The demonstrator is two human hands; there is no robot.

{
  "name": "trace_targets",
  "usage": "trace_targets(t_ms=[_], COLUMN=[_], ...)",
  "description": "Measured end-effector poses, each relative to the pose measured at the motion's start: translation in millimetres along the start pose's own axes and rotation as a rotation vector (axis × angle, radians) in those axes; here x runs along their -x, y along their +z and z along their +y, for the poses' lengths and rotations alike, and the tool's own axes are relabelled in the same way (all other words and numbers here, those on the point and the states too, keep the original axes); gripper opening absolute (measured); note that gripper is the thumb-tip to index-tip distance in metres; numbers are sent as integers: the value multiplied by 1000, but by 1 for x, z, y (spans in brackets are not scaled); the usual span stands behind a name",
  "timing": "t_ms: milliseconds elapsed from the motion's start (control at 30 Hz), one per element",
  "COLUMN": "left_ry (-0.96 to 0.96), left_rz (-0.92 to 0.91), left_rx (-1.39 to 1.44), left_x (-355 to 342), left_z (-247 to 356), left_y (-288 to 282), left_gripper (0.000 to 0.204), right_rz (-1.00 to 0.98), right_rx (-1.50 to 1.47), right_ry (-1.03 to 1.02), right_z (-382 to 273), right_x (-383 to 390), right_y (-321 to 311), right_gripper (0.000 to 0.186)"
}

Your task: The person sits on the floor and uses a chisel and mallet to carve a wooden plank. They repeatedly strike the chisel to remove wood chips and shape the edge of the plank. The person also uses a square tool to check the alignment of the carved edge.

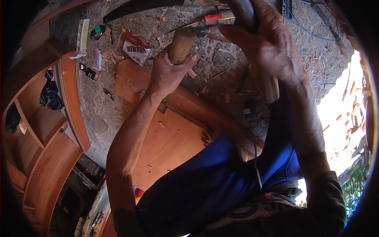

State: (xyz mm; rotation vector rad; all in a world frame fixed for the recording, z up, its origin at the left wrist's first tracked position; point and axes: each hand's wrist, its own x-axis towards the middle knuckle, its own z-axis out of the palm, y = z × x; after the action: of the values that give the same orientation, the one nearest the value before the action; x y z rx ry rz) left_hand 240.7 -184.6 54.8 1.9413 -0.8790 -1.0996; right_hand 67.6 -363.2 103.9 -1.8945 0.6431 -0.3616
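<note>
- Two hands are seen near the top of the frame, each closed on a tool: a round wooden handle (181, 46) is gripped by the left hand (167, 73), just left of centre and near the top.
- The fingers (160, 59) of that hand are curled fully around the handle's lower part, with the thumb pressed against its side; the handle's cut end points up and slightly right.
- A dark, grey, rod-like tool (242, 14) is enclosed by the right hand (268, 45) at the top centre-right; its fingers are wrapped tightly about it, and what kind of tool it is cannot be told.
- Between and above the hands, a tool with a red grip (215, 16) is seen lying on the rough ground (221, 59), which is strewn with wood chips.
- Below the left hand, a flat reddish-brown wooden panel (169, 142) is laid across the middle of the frame.
- Blue trousers (205, 185) are seen at the lower centre, partly over the panel.
- A saw blade (138, 8) is lying at the top left, and a crumpled red-and-white packet (136, 48) just below it.
- A curved wooden shelf unit (43, 130) is stood at the left edge.
- A blue cable (312, 29) is trailed over the ground at the upper right.
</note>
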Motion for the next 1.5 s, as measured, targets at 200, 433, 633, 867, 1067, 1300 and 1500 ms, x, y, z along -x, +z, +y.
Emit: trace_targets(t_ms=[200, 433, 633, 867, 1067, 1300, 1500], left_ry=[0, 70, -113, 94, 52, 78, 75], left_rz=[-1, 31, -237, 167, 128, 97, 163], left_rx=[97, 35, -1, 22, 29, 93, 15], left_x=[1, 4, 13, 23, 25, 24, 24], left_z=[-12, -20, 28, -1, -11, -6, -3], left_y=[3, -4, -31, -20, -16, -10, -3], left_gripper=[22, 22, 23, 21, 19, 18, 17], right_rz=[-319, -217, -241, -225, -230, -235, -227], right_rx=[144, 77, -105, -170, -170, -182, -183], right_ry=[-17, -23, 178, 252, 239, 213, 212], right_z=[9, 1, -1, 14, 16, 15, 15], right_x=[15, 22, 35, 40, 41, 40, 43], right_y=[10, 17, 14, 25, 32, 33, 34], right_gripper=[49, 37, 41, 48, 48, 48, 50])
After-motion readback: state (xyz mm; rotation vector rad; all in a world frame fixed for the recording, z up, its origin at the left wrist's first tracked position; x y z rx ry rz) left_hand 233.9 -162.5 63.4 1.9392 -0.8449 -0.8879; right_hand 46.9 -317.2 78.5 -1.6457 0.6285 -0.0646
